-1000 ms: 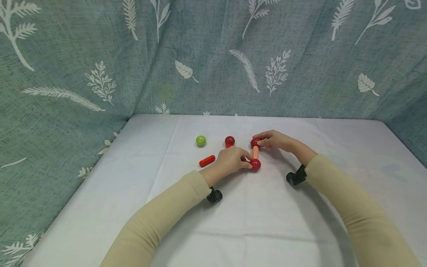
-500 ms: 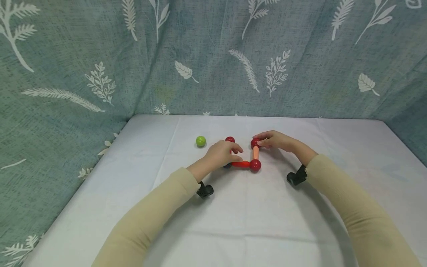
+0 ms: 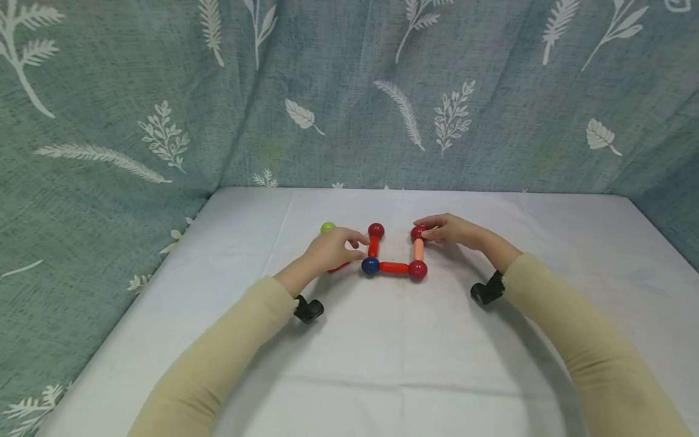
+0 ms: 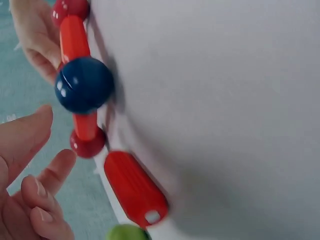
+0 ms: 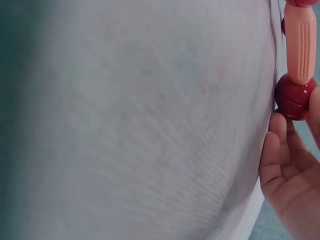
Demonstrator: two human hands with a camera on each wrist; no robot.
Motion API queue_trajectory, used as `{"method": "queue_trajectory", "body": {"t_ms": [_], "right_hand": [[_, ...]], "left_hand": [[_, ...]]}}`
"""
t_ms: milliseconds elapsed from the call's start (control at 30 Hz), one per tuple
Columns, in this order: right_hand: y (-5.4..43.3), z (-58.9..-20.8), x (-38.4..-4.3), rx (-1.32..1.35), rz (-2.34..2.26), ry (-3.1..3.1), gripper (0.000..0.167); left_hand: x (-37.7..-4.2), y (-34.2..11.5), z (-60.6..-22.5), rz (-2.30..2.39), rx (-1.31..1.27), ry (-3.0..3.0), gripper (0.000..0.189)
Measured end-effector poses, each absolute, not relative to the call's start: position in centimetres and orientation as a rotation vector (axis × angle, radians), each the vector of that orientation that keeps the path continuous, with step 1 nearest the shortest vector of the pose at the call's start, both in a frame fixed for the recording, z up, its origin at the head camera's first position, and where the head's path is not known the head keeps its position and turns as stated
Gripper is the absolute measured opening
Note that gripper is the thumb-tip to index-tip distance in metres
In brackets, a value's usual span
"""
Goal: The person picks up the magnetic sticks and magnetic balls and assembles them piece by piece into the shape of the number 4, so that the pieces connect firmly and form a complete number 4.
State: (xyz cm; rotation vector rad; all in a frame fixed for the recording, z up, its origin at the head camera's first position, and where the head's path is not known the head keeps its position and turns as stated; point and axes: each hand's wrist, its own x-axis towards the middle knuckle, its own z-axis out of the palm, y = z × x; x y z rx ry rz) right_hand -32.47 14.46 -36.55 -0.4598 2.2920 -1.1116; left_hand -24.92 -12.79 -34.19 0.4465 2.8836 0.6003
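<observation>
A U-shaped chain of rods and balls lies on the white cloth. Its blue ball (image 3: 370, 266) forms the near left corner, joined by a red rod (image 3: 394, 268) to a red ball (image 3: 417, 271). From there a peach rod (image 3: 418, 250) leads back to another red ball (image 5: 296, 97), which my right hand (image 3: 452, 232) pinches between thumb and fingers. A second red rod (image 3: 374, 246) runs from the blue ball to the far left red ball (image 3: 376, 230). My left hand (image 3: 330, 250) hovers just left of the blue ball, thumb and fingers apart, holding nothing.
Beyond my left hand lies a loose red rod (image 4: 135, 187), mostly hidden in the head view. A green ball (image 3: 327, 227) sits behind that hand, partly covered. A patterned curtain (image 3: 349, 121) rises at the table's back and left side.
My left hand has let go near the front right red ball and moved left past the blue ball, uncovering the red rod and the blue ball. My right hand has stayed in place.
</observation>
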Motion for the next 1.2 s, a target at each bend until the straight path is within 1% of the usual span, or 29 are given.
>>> {"method": "queue_trajectory", "body": {"t_ms": [233,467,667,833,1200], "right_hand": [[14.2,-36.4,-31.7,-0.42,-1.089,2.361,0.05],[14.2,-35.9,-29.3,-0.401,-1.0,2.408,0.055],[14.0,-35.7,-27.5,-0.43,-0.96,2.421,0.048],[13.9,-35.9,-27.1,-0.45,-0.957,2.44,0.044],[13.6,-36.0,-26.9,-0.474,-0.96,2.435,0.045]], "left_hand": [[-24.6,-13.6,-34.8,0.589,0.511,2.806,0.033],[-24.5,-13.5,-35.2,0.61,0.478,2.775,0.033],[-24.4,-13.4,-35.2,0.632,0.472,2.766,0.033],[-24.4,-13.4,-35.3,0.638,0.476,2.765,0.033],[-24.5,-13.4,-35.1,0.618,0.482,2.776,0.032]]}}
